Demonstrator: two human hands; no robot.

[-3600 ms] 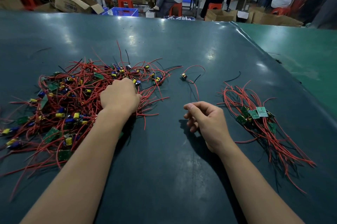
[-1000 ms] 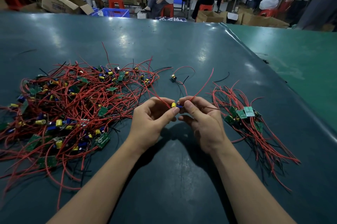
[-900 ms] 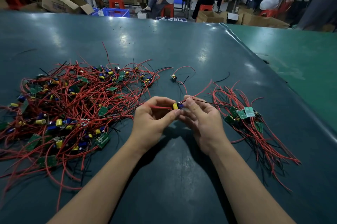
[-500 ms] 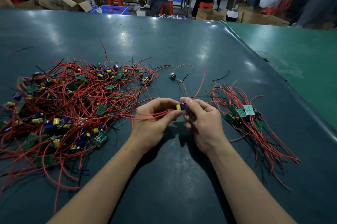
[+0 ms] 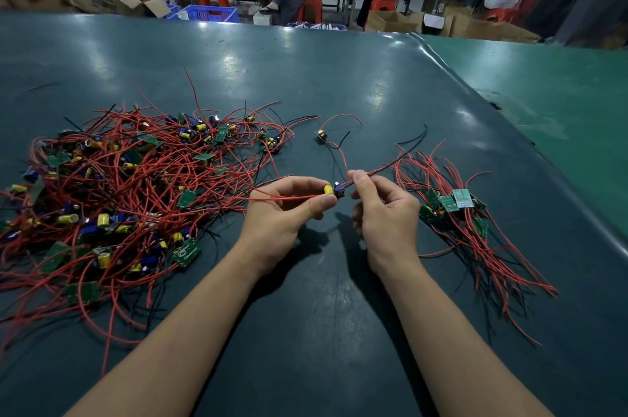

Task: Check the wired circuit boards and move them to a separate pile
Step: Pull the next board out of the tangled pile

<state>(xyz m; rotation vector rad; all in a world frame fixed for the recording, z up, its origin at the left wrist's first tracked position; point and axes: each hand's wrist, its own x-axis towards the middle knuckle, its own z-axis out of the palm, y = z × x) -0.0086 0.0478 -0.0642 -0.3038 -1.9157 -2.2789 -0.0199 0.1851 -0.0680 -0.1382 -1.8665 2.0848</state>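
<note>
Left hand (image 5: 283, 209) pinches board (image 5: 333, 190); right hand (image 5: 384, 209) apparently pinches wire (image 5: 377, 172).

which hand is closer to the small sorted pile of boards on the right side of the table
Right. The right hand is just left of the sorted pile, pinching a wire. The left hand is farther left, beyond the right hand, holding the board.

A dark green desk (image 5: 339, 76) carries a big tangle of wired boards (image 5: 129, 199) at left, a smaller pile (image 5: 455, 212) at right, one stray board (image 5: 321, 136) between
</note>
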